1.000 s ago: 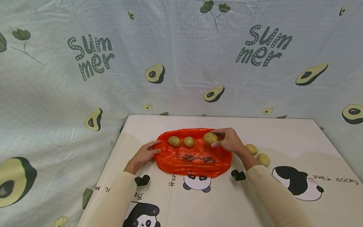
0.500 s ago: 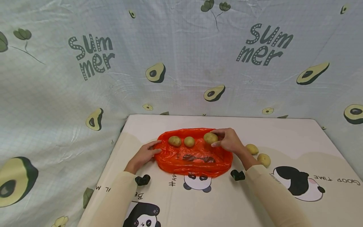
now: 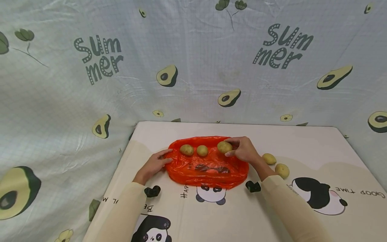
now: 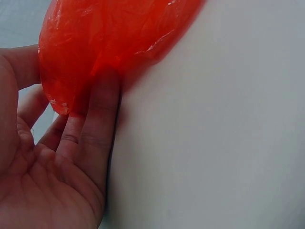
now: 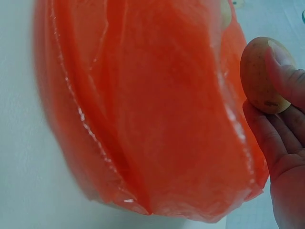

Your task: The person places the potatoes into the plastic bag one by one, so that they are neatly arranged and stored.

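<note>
A thin red plastic bag (image 3: 208,174) lies spread open on the table in the head view. Two potatoes, a larger one (image 3: 186,150) and a smaller one (image 3: 202,151), rest inside along its far side. My left hand (image 3: 154,165) holds the bag's left edge; in the left wrist view the red film (image 4: 109,33) passes between thumb and fingers. With thumb and fingertips, my right hand (image 3: 245,150) grips another potato (image 3: 224,147) over the bag's far right part. That potato (image 5: 263,76) shows beside the bag's rim in the right wrist view.
Two more potatoes, one (image 3: 269,159) behind the other (image 3: 282,171), lie on the white table (image 3: 317,151) beyond my right forearm. Black pieces (image 3: 152,191) show by both wrists. A curtain printed with avocados (image 3: 193,67) hangs behind the table.
</note>
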Available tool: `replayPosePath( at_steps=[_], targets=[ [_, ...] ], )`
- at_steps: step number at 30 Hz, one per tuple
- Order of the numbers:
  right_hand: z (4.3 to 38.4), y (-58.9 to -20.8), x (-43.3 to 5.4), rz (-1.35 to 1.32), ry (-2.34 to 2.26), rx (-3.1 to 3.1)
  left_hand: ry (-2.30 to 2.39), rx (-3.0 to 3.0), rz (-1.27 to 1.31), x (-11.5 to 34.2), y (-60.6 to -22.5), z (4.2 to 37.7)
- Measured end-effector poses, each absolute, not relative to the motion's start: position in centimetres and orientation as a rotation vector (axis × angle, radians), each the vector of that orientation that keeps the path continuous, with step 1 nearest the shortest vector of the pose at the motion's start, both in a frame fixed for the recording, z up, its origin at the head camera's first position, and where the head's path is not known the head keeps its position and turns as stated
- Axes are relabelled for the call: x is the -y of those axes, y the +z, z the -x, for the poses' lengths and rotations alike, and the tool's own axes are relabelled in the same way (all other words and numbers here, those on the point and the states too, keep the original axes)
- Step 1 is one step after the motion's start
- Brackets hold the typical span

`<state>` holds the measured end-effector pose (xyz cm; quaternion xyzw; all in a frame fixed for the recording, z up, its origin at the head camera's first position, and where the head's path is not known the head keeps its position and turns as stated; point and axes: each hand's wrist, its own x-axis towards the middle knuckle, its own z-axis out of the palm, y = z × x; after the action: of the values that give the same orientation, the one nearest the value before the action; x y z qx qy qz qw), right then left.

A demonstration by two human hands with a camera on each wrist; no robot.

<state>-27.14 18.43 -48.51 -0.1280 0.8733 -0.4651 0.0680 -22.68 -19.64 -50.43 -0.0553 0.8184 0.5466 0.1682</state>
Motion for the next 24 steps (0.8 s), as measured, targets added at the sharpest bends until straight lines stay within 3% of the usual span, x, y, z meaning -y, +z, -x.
replayPosePath(
  at_steps=[24],
  targets=[
    [26.59,-48.89,-18.00,0.360,-1.385,-2.615,1.543,-2.329,0.171,19.64,-49.94,21.99]
  ],
)
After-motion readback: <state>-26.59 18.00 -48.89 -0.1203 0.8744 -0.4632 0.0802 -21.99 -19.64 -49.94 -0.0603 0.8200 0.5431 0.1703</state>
